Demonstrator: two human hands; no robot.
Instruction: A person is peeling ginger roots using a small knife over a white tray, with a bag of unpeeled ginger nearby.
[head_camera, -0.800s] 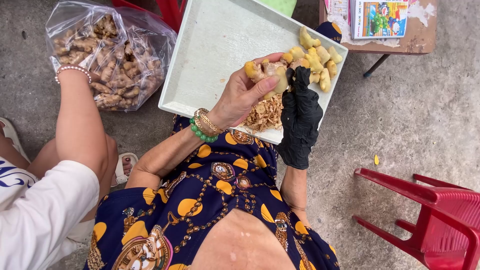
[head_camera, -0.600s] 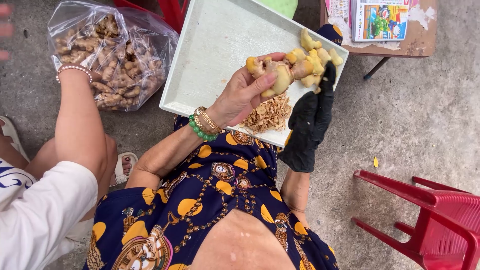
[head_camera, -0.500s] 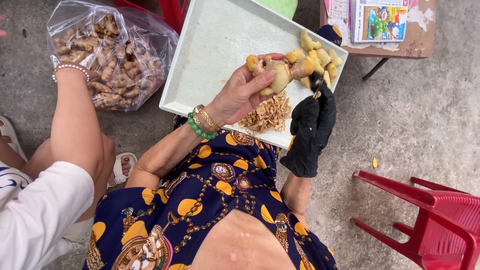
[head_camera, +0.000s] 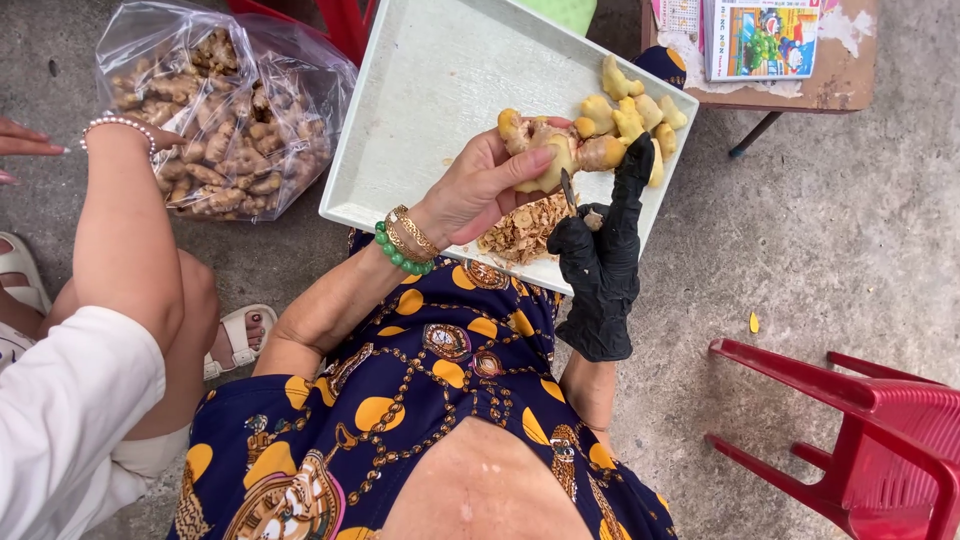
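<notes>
Mid-peel over the tray (head_camera: 420, 120): our left hand (head_camera: 480, 185) grips a ginger root (head_camera: 555, 145); our gloved right hand (head_camera: 600, 260) clasps a knife (head_camera: 568, 188) against it. Next: scrape the remaining skin.

Grey concrete floor (head_camera: 850, 230), red plastic chair (head_camera: 880, 420) at right, worn wooden table (head_camera: 830, 85) beyond.

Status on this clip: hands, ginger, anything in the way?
Left hand grips ginger root over white tray. Gloved right hand holds small blade at it. Peel pile beneath; nothing blocking.
</notes>
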